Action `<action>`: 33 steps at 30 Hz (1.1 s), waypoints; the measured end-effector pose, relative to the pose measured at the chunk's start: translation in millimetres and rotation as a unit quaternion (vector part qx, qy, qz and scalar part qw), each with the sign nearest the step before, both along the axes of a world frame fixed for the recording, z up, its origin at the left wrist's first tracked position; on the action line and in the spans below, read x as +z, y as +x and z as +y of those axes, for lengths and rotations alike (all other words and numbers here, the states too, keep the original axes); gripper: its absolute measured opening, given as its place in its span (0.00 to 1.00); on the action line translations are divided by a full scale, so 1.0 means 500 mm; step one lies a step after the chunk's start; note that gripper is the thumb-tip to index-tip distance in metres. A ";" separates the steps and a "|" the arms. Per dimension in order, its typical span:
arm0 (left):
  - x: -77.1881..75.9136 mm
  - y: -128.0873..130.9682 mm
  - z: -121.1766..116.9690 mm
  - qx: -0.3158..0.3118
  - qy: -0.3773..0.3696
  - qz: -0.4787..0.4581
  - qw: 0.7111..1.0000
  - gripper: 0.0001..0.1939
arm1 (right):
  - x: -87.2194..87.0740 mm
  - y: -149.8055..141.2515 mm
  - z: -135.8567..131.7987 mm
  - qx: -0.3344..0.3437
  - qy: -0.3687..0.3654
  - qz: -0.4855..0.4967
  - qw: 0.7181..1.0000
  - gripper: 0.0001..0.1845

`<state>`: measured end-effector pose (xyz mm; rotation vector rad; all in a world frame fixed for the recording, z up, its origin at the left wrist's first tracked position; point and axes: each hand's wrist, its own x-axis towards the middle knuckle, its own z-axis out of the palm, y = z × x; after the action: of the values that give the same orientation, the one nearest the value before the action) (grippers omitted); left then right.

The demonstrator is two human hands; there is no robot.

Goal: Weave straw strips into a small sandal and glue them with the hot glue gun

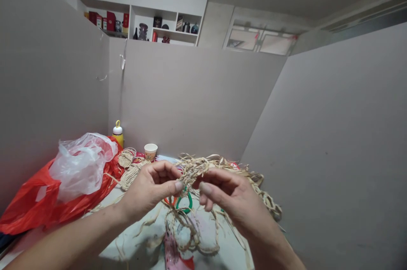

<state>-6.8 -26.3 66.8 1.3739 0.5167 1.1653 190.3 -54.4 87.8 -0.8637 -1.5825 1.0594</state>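
Between my two hands, above the table, is a knotty piece of braided dry straw cord. My left hand pinches its left side between thumb and forefinger. My right hand is closed at its right side, the fingers curled behind and the thumb in front; part of the grip is hidden. Thin braided loops of straw lie below the hands on the table. Just under the fingertips, a green ring-shaped handle and an orange one show, partly covered by straw.
Loose straw is heaped behind my right hand. Coiled straw cord, a paper cup and a yellow bottle stand or lie at the back left. A white plastic bag rests on a red bag. Grey partitions enclose the table.
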 end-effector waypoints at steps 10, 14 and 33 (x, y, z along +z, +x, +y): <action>0.012 -0.012 0.003 0.007 0.059 0.091 0.994 0.05 | 0.009 0.013 -0.009 -0.064 0.043 -0.032 0.997 0.18; 0.007 -0.014 0.006 -0.009 0.066 0.095 0.993 0.06 | 0.003 -0.001 -0.010 -0.016 0.020 -0.067 0.997 0.11; 0.028 -0.022 0.011 -0.046 -0.011 0.082 0.995 0.10 | 0.000 0.004 -0.019 -0.039 0.090 -0.154 0.983 0.19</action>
<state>-17.7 -20.6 80.6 1.4680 0.5746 0.9743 192.2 -63.7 88.0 -0.9901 -1.8535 0.7384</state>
